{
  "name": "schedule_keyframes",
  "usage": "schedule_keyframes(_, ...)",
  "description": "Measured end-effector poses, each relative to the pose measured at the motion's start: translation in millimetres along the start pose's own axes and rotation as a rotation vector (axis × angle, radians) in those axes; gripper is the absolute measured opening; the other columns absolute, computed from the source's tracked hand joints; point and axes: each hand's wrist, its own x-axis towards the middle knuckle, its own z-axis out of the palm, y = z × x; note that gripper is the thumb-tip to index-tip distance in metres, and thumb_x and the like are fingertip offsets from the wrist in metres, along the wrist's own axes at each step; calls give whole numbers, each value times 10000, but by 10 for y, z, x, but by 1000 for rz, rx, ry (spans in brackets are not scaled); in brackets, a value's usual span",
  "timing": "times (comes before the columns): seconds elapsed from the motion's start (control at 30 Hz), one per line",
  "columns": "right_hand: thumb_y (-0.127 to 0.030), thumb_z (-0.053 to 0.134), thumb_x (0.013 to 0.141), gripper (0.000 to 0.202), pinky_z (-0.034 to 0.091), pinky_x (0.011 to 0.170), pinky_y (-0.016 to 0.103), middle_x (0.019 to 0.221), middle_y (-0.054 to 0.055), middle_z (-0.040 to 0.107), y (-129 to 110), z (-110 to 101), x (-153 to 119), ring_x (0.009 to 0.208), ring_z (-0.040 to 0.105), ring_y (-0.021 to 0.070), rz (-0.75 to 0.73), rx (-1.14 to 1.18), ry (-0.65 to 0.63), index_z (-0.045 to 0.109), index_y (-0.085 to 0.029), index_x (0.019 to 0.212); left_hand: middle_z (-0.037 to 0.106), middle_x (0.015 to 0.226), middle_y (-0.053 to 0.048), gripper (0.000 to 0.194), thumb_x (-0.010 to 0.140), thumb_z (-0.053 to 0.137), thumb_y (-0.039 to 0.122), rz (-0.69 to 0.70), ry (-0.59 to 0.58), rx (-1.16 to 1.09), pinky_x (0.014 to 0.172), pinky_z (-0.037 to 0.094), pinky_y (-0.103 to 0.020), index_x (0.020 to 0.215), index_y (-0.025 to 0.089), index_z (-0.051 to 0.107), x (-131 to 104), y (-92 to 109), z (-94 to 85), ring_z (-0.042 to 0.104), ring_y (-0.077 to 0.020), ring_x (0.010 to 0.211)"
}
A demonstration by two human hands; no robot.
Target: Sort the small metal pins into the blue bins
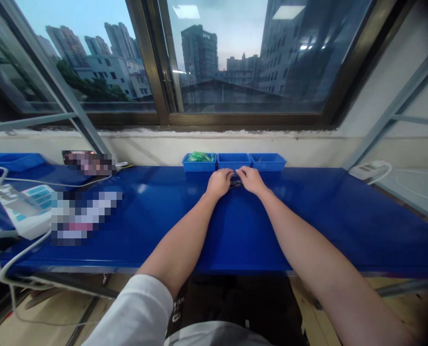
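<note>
Both arms reach forward over the blue table (242, 230). My left hand (220, 182) and my right hand (250, 180) are close together, fingers bent inward around a small cluster of thin dark and shiny pieces (235, 182). The fingers of each hand are pressed together at the cluster; what exactly they pinch is too small to name. Just behind the hands stand three blue bins in a row. The left bin (199, 166) holds green items, the middle bin (234, 158) shows no contents, and the right bin (271, 166) has something small and thin inside.
A white device (30, 211) with looping white cables stands at the left, near blurred items. Another blue tray (15, 162) is at the far left. A white power strip (370, 169) lies at the right. Behind the table are a wall, metal frames and a window.
</note>
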Motion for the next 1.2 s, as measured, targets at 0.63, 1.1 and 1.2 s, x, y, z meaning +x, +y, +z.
schedule_keyframes(0.63,-311,626,660,149,476,685,314,694,29,662,-47,-73,3,676,602,176,85,492,96,650,-169,699,685,1051,-46,284,939,396,274,-63,-28,-14,898,450,-282,1056,218,649,-2,20,-17,615,-182,987)
schedule_keyframes(1.1,-227,537,655,147,495,698,322,685,44,684,133,-179,-5,696,638,207,280,342,331,668,-172,693,584,1196,-120,354,876,466,266,-275,-13,113,958,424,-343,1209,161,520,-9,-54,-21,548,-238,1117)
schedule_keyframes(1.2,-207,518,645,207,500,695,325,756,64,697,230,-197,0,719,637,212,316,329,386,675,-156,769,578,1205,-123,362,874,465,296,-314,-69,136,949,422,-342,1209,170,516,-14,-52,-17,549,-241,1120)
